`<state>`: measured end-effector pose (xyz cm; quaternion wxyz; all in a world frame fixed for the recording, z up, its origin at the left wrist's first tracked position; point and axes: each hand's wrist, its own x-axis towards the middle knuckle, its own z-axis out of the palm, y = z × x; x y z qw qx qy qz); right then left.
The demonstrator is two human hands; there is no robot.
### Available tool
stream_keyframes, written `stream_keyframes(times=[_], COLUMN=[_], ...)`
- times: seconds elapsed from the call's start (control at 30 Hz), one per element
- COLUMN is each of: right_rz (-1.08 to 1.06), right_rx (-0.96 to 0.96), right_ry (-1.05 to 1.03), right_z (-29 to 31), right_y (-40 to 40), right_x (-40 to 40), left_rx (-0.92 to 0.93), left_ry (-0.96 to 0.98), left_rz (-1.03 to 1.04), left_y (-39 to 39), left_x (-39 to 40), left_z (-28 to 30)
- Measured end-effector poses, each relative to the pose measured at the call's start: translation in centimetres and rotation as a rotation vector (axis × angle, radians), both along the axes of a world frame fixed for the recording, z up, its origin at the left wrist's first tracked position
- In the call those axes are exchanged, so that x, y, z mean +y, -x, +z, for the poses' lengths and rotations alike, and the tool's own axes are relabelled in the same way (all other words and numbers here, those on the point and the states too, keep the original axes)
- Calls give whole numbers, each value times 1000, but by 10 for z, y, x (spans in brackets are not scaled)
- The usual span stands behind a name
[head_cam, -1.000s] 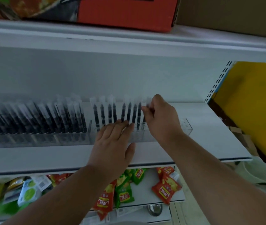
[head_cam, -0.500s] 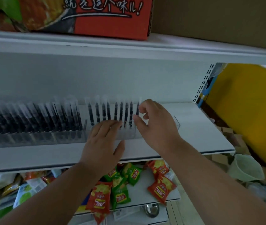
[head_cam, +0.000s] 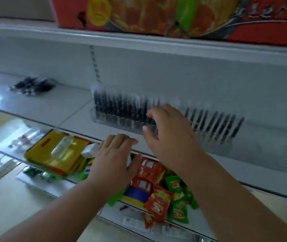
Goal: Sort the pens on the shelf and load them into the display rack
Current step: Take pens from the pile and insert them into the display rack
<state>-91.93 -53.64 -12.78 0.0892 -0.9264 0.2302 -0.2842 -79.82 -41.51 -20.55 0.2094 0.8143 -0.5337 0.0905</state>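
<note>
Your view has swung left since a second ago, so the white shelf [head_cam: 72,109] now shows a stretch that was out of frame. The red carton [head_cam: 174,16] sits on the shelf above, and the snack packets [head_cam: 158,198] lie on the tier below.

The clear display rack [head_cam: 121,122] stands toward the back of that shelf, pens upright in it: packed tight at its left end, more widely spaced at its right. Those right-hand pens [head_cam: 214,125] are the ones your right hand was tending a second ago. It has left them, which suggests that placement is done.

Well left of the rack, a loose heap of dark pens [head_cam: 32,86] lies on the shelf. Motion blur hides their details. That is your remaining stock, so your next reach probably goes there.

Your right hand [head_cam: 170,135] now hangs in front of the rack's middle, fingers loosely curled, and I see no pen in it. Your left hand [head_cam: 114,158] has drawn back from the rack to the shelf's front edge, fingers straight and relaxed, holding nothing.
</note>
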Motion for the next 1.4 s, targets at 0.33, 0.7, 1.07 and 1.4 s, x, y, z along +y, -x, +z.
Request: stream_keyframes(times=[0.33, 0.7, 1.07, 1.4], right_rz=[188, 220, 236, 251], right_rx=[42, 104, 110, 141], right_ry=[29, -36, -54, -88], right_z=[9, 17, 14, 8], right_y=[-164, -319, -457, -561], right_x=[131, 235, 197, 178], left_rx=[-14, 13, 66, 106], left_ry=[25, -5, -41, -61], left_rz=[256, 339, 356, 396], left_y=[-136, -283, -409, -514], left_x=[160, 280, 239, 222], left_z=[-13, -8, -1, -1])
